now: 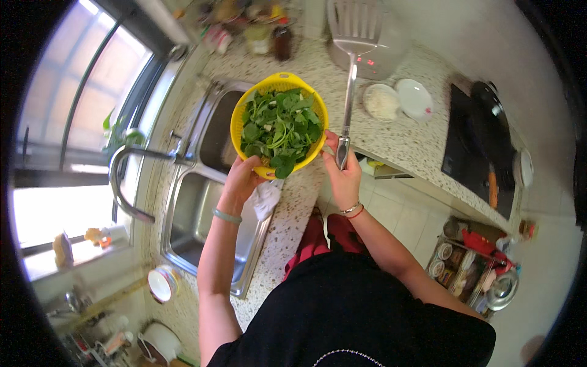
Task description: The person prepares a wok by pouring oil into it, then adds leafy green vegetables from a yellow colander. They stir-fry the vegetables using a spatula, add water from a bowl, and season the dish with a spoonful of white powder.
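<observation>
A yellow colander heaped with leafy greens is held up over the counter beside the sink. My left hand is closed on its near rim, thumb on top. In my right hand is the handle of a metal slotted spatula, its slotted head pointing away from me. The fingers of that hand also reach the colander's right rim and seem to touch it. The fingers beneath the rim are hidden.
Left lies a double steel sink with a curved faucet and a white cloth on its edge. A bowl of white food and a white lid sit beyond. On the right, a wok stands on the black cooktop.
</observation>
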Available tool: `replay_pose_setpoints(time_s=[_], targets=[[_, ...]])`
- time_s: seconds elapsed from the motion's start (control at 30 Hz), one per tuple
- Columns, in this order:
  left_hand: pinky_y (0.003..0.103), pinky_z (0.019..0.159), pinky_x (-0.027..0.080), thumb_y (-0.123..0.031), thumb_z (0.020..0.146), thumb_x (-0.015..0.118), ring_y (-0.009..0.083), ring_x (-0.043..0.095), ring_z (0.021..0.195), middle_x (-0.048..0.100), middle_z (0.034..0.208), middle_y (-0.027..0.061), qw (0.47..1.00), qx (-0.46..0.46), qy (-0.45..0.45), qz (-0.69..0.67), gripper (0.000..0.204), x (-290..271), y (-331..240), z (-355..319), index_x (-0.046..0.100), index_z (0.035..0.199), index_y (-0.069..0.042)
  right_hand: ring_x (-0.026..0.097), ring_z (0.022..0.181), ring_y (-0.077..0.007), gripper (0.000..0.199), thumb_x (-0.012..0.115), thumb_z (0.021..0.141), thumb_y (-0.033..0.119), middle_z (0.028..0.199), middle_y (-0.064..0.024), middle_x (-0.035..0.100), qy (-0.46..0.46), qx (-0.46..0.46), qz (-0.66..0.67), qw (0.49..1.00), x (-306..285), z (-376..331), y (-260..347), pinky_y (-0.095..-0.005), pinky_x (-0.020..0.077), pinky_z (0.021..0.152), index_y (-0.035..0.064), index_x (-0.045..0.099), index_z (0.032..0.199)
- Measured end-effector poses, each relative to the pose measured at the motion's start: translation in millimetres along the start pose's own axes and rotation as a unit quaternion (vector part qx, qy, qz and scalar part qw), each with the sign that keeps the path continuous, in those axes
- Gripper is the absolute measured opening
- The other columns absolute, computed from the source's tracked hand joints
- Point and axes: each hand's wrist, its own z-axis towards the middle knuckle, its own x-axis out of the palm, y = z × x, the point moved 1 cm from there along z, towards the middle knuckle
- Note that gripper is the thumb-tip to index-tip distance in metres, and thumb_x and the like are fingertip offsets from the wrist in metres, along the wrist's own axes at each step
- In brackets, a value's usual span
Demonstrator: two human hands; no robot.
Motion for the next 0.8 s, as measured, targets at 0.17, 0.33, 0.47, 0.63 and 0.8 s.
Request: replay_pose_setpoints(time_s=[0.17,0.33,0.47,0.63,0.8], targets=[[0.045,0.083,0.053,0.0,0.079,0.044,0.0319,0.057,0.104,0.054,0.117,0.0161,0.995,-0.024,0.094,-0.006,0.044,85.7,13.8,2.2,0.042,0.123,0.002,0.055,0.103,-0.0099,0.021,0.055,0.085,0.0,0.119,-0.0059,0.059,-0.09,-0.004,-0.013,0.996,-71.9,1.4,41.4,-0.0243,0.042,0.089,0.0004,0.056,0.106],[0.042,0.082,0.055,-0.006,0.085,0.043,0.0318,0.057,0.106,0.053,0.12,0.018,0.977,-0.099,0.174,0.078,0.04,178.9,31.2,29.1,0.041,0.123,0.005,0.055,0.102,-0.0089,0.023,0.057,0.082,0.0,0.116,-0.0043,0.062,-0.143,-0.037,-0.101,0.984,-157.9,12.8,96.3,-0.0242,0.0415,0.088,0.0021,0.058,0.105],[0.04,0.08,0.057,-0.008,0.087,0.043,0.032,0.057,0.106,0.051,0.121,0.0189,0.958,-0.11,0.246,0.096,0.04,268.4,54.7,40.5,0.039,0.125,0.005,0.058,0.087,-0.0158,0.02,0.061,0.08,0.004,0.103,-0.0053,0.059,-0.199,-0.061,-0.212,0.955,-228.3,10.8,130.3,-0.0249,0.0436,0.082,0.0022,0.061,0.1],[0.043,0.082,0.056,-0.004,0.085,0.038,0.0357,0.055,0.108,0.048,0.124,0.0234,0.944,-0.101,0.297,0.103,0.043,380.6,85.6,63.7,0.034,0.127,0.009,0.055,0.066,-0.0089,0.014,0.062,0.083,0.008,0.082,-0.0036,0.057,-0.235,0.018,-0.211,0.949,-318.6,18.4,160.6,-0.0233,0.0449,0.059,0.003,0.059,0.096],[0.046,0.084,0.055,-0.002,0.084,0.036,0.0388,0.054,0.108,0.046,0.124,0.0255,0.932,-0.076,0.34,0.099,0.043,474.4,117.7,96.3,0.031,0.124,0.012,0.043,0.038,-0.0056,0.018,0.059,0.089,0.016,0.063,-0.0023,0.058,-0.244,0.077,-0.091,0.962,-386.0,31.3,193.9,-0.0197,0.0319,0.034,0.0024,0.052,0.099]])
